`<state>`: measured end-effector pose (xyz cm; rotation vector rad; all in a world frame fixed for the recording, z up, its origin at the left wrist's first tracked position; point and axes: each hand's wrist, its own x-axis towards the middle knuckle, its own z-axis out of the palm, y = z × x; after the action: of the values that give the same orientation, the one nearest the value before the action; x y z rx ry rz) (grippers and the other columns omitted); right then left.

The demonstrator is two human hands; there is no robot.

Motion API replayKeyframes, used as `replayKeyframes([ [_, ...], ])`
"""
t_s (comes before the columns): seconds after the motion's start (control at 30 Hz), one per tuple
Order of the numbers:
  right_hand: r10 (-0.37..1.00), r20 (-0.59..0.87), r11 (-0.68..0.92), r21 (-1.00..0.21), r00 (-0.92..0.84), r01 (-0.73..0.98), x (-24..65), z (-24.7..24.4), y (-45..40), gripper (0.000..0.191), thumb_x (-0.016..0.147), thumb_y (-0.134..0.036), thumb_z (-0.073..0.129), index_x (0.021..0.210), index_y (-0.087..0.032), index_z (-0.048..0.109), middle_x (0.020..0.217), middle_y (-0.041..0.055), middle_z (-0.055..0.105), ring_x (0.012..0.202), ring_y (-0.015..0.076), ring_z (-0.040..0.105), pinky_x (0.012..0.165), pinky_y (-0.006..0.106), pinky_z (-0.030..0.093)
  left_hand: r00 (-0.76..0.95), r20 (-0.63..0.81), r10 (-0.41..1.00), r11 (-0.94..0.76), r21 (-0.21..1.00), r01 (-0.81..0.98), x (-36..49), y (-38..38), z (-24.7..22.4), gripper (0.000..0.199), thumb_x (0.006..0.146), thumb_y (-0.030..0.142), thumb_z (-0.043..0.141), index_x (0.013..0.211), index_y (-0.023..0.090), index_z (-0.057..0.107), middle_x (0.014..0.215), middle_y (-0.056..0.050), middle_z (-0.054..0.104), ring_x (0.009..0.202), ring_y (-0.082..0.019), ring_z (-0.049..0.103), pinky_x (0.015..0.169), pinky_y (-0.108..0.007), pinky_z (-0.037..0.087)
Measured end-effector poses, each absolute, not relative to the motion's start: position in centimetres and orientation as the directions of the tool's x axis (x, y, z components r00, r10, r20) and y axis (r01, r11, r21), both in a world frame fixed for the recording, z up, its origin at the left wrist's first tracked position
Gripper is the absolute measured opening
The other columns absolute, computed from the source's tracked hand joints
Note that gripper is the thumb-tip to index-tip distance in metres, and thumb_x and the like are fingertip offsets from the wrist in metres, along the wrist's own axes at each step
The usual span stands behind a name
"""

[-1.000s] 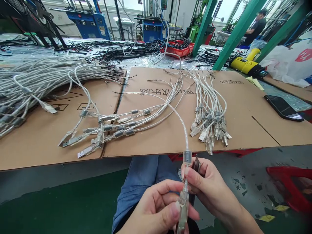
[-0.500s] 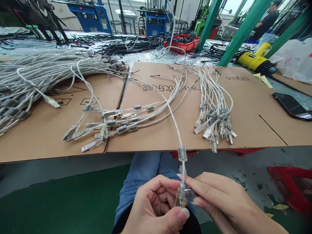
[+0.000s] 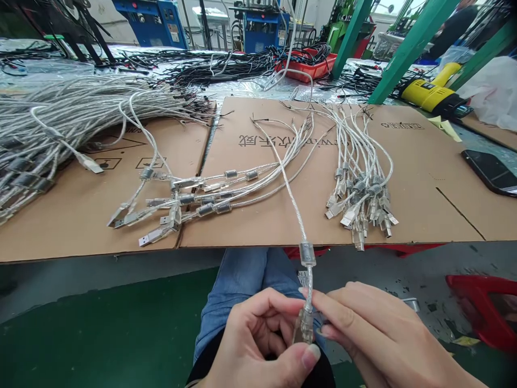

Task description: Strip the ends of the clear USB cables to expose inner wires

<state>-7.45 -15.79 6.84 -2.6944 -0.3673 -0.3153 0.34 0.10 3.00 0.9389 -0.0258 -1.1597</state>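
Note:
My left hand (image 3: 266,339) pinches the plug end of a clear-jacketed USB cable (image 3: 293,202) between thumb and fingers, above my lap. A grey ferrite bead (image 3: 307,254) sits on this cable just past the cardboard's edge, and the cable runs back over the cardboard. From the right, my right hand (image 3: 363,323) closes in, its index fingertip against the cable just above the plug and its thumb lower down. Something clear shows between those fingers, too small to make out. The plug (image 3: 307,326) is partly hidden by my left thumb.
Cardboard (image 3: 250,226) covers the table front. On it lie a spread group of USB cables (image 3: 205,207), a bunch (image 3: 359,183) at right and a large pile (image 3: 60,124) at left. Behind are a red tray (image 3: 311,70), green posts, a yellow heat gun (image 3: 428,97) and a phone (image 3: 490,171).
The view has shifted slightly, so most things sit a little further right and higher. Both hands keep their hold at the plug; the clear piece by the right fingers shows less.

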Motion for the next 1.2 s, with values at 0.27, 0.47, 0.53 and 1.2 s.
replayKeyframes([
  [0.27,0.207,0.299,-0.858,-0.403,0.931,0.32,-7.3,7.2,-16.1,0.026,0.095,-0.014,0.036,0.106,-0.01,0.06,0.069,0.0052,0.063,0.056,0.0163,0.056,0.051,0.027,0.047,0.424,-0.414,-0.806,0.087,0.626,0.775,0.2,0.0,3.1,0.035,0.059,0.031,0.08,0.081,0.014,0.057,0.058,0.004,0.059,0.039,0.0,0.049,0.039,-0.008,0.045],
  [0.47,0.03,0.331,-0.844,-0.497,0.943,0.202,-7.2,6.6,-16.2,0.025,0.093,-0.027,0.046,0.106,-0.017,0.065,0.065,0.0038,0.064,0.054,0.0149,0.057,0.049,0.023,0.047,0.428,-0.386,-0.817,0.095,0.643,0.76,0.1,0.1,3.2,0.033,0.061,0.03,0.078,0.081,0.015,0.056,0.062,0.002,0.061,0.043,0.0,0.05,0.04,-0.008,0.045],
  [0.53,-0.09,0.315,-0.804,-0.583,0.945,0.118,-7.0,6.2,-16.2,0.028,0.09,-0.034,0.051,0.107,-0.018,0.067,0.064,0.004,0.064,0.054,0.015,0.057,0.048,0.023,0.047,0.434,-0.386,-0.814,0.088,0.657,0.749,0.1,0.0,3.1,0.035,0.061,0.031,0.079,0.081,0.015,0.055,0.061,0.003,0.061,0.041,0.0,0.048,0.039,-0.008,0.044],
  [1.2,-0.204,-0.216,0.263,-0.952,0.955,-0.159,-3.5,5.1,-15.1,0.016,0.077,-0.031,0.071,0.087,-0.019,0.067,0.066,-0.0004,0.068,0.055,0.0068,0.059,0.052,0.015,0.047,0.325,-0.341,-0.882,0.108,0.526,0.843,0.4,-0.7,2.2,0.038,0.069,0.045,0.069,0.087,0.012,0.06,0.067,-0.004,0.068,0.052,-0.009,0.065,0.052,-0.015,0.049],
])
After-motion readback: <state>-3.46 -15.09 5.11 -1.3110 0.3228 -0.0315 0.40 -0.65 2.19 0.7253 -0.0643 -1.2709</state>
